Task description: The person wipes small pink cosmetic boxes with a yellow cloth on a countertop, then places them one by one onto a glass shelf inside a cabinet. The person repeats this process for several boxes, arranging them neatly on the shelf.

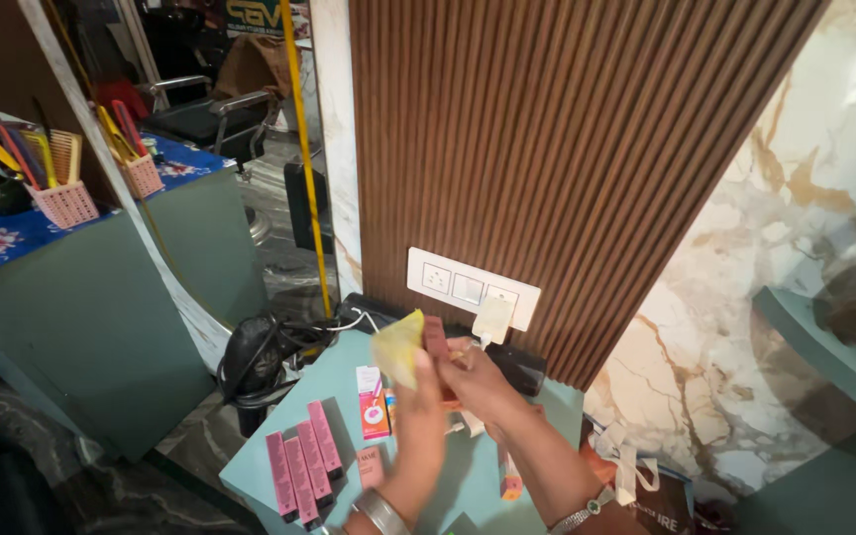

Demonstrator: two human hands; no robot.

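Observation:
My left hand [418, 411] reaches up from the bottom of the view and holds a yellow cloth [397, 347]. The cloth is pressed against a slim reddish-brown box [436, 340], which my right hand [480, 384] grips from the right. Both hands hover over a small teal table [250, 474]. On the table to the left lie three long pink boxes [301, 468] side by side. A pink and white box [373, 401] lies just left of my left hand. Each wrist wears a silver band.
A black hair dryer [250, 362] with a coiled cord sits at the table's far left corner. A white socket panel [468, 287] with a white plug [493, 319] is on the ribbed brown wall. A mirror [81, 198] stands at left. A printed bag [651, 490] sits at right.

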